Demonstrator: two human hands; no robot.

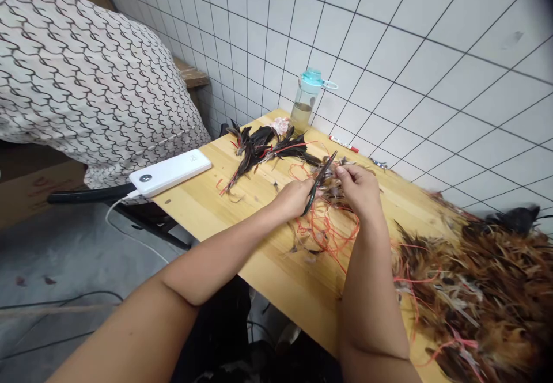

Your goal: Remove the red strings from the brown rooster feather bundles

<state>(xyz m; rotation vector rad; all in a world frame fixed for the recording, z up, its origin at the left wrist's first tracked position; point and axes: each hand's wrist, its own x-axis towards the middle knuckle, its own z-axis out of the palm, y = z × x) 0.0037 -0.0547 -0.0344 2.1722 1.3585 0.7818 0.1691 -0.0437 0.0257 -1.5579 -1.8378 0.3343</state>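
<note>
My left hand [296, 197] is closed around a pair of dark scissors [320, 180], whose blades point up and away over the table. Just to the right, my right hand [360, 190] is pinched, thumb against finger, close to the blade tips. What lies in that pinch is too small to make out. Small brown and grey feathers [334, 192] lie between and under both hands. A tangle of red string [326, 227] spreads over the wood below them. Bundles of black feathers [259, 147] tied with red string rest farther back on the left.
A large pile of brown feathers [488, 291] covers the table's right end. By the tiled wall stand a water bottle [302, 101] and a red-capped marker [344, 144]. At the left edge lies a white power bank [170, 173] with a cable. Another person's patterned shirt [95, 83] is at left.
</note>
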